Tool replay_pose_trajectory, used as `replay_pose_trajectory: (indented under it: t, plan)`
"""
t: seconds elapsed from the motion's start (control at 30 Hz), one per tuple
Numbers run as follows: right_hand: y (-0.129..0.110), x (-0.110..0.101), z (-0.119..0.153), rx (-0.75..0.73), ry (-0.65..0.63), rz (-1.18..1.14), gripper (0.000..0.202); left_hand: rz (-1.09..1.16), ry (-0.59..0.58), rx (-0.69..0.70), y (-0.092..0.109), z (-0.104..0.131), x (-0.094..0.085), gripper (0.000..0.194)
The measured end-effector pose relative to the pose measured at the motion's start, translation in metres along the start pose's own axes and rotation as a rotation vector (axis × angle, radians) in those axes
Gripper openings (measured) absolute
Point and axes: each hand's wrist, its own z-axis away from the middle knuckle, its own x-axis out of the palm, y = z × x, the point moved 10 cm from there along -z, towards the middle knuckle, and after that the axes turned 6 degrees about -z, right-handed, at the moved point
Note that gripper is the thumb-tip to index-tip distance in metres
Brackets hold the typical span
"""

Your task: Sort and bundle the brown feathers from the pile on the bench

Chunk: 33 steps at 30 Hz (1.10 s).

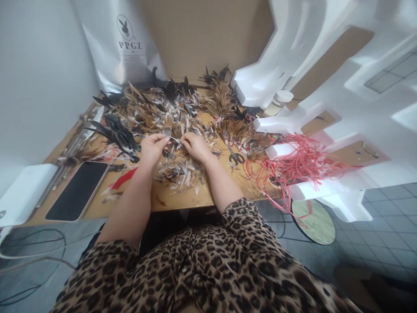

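Note:
A small feather (pixel 167 131) is pinched between the thumb and fingers of my left hand (pixel 153 148), over the middle of the wooden table (pixel 202 198). Just to its right, my right hand (pixel 194 145) has its fingertips closed on the thin pale quill end, which spans the short gap between my hands. Piles of brown and white feathers (pixel 140 106) spread behind my hands. Loose pale feathers (pixel 182 174) lie between my forearms. Dark feathers (pixel 114 132) are bunched left of my left hand.
Black-handled scissors (pixel 236 157) lie right of my right hand. A phone (pixel 77 191) and a white box (pixel 26 193) are at the left. Red ribbon strands (pixel 299 161) hang over white foam (pixel 312 191) at the right, near a lidded jar (pixel 278 102). A silver bag (pixel 120 52) stands behind.

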Motion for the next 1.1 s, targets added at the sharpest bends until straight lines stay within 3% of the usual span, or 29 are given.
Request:
replay_pose_trajectory:
  t: [0.17,0.33,0.5,0.67,0.83,0.97,1.1]
  plan:
    - [0.0,0.006,0.001,0.003,-0.074,0.149,0.02,-0.163,-0.004,0.146,0.014,0.003,0.001,0.014]
    - [-0.005,0.008,0.002,-0.029,-0.101,0.17,0.021,-0.252,-0.028,0.194,0.015,0.003,0.002,0.012]
    - [-0.002,0.006,0.0,-0.045,-0.044,0.117,0.02,-0.18,-0.087,0.082,0.003,0.001,0.01,0.012]
    - [0.015,-0.003,-0.001,0.046,0.075,0.042,0.018,0.073,0.042,-0.022,-0.004,-0.006,-0.006,0.009]
    - [0.019,-0.002,0.001,0.092,0.14,-0.155,0.016,0.345,0.037,-0.102,-0.015,-0.009,-0.006,0.007]
    - [0.019,0.015,0.0,0.147,0.151,-0.444,0.026,0.364,-0.036,-0.128,-0.017,-0.004,0.008,0.007]
    - [0.032,0.022,0.002,0.271,0.274,-0.681,0.027,0.291,-0.129,-0.142,-0.017,0.002,0.022,0.009]
